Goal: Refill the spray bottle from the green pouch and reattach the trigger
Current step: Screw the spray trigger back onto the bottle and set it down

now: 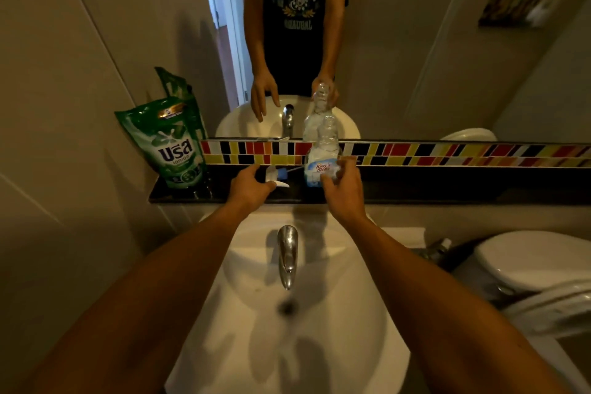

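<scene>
A clear spray bottle (pixel 324 150) with a pale blue label stands upright on the black ledge (pixel 447 189), its neck uncapped. My right hand (pixel 345 192) is shut on the bottle's lower part. The white and blue trigger (pixel 279 175) lies on its side on the ledge just left of the bottle. My left hand (pixel 248 187) hovers at the trigger with fingers apart, and the mirror shows it holding nothing. The green pouch (pixel 172 144) stands at the ledge's left end, leaning against the wall, with its top corner torn.
A white sink (pixel 351 329) with a chrome faucet (pixel 287 253) lies below the ledge. A toilet (pixel 527 262) is at the right. A mirror (pixel 415 57) above a coloured tile strip (pixel 447 153) reflects a person's torso and hands. The wall is close on the left.
</scene>
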`<state>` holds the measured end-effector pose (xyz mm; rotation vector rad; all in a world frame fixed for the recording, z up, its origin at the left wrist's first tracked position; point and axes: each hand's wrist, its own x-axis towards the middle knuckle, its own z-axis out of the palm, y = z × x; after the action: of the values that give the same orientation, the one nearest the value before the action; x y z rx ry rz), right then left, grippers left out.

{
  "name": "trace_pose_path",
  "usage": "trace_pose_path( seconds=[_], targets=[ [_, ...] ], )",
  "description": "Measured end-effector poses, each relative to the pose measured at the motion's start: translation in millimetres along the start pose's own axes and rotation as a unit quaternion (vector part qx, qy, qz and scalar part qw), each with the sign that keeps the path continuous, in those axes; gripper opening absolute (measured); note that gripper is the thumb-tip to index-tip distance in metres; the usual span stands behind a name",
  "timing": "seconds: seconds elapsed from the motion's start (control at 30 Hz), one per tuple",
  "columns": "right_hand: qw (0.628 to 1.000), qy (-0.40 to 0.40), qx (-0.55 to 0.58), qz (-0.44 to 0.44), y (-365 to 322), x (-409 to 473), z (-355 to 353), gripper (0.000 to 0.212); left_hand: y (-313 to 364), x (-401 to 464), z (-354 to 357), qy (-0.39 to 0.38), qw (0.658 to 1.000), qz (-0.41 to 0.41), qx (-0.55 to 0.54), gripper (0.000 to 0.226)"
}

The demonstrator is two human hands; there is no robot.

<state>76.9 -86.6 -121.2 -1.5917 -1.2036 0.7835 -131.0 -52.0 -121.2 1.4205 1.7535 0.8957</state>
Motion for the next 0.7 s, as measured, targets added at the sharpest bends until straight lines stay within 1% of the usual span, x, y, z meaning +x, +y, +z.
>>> trace_pose_path(
  seconds=[0.07,0.13,0.23,0.33,0.47,0.57,0.7],
  targets=[
    [1.0,0.008,0.023,0.002,1,10,-8,0.06,1,5,6,-0.001,1.0,0.004,-0.003,0.067],
    [1.0,-0.002,0.03,0.009,-4,20,-12,0.074,-1,10,12,-0.001,1.0,0.003,-0.004,0.065],
    [1.0,-0.021,0.016,0.003,-13,38,-14,0.081,-6,16,22,-0.002,1.0,-0.008,-0.001,0.063],
    [0.999,-0.036,0.022,-0.019,-20,54,-13,0.078,-13,25,33,-0.002,1.0,-0.023,0.005,0.062],
    [0.995,-0.07,0.061,-0.041,-24,69,-12,0.073,-19,38,47,0.009,0.999,-0.034,0.024,0.044],
    [0.99,-0.111,0.08,-0.035,-21,79,-13,0.069,-20,45,55,0.024,0.998,-0.054,0.035,0.039],
    [0.987,-0.136,0.088,-0.02,-16,91,-13,0.058,-25,52,63,0.052,0.995,-0.062,0.052,0.036]
  ],
)
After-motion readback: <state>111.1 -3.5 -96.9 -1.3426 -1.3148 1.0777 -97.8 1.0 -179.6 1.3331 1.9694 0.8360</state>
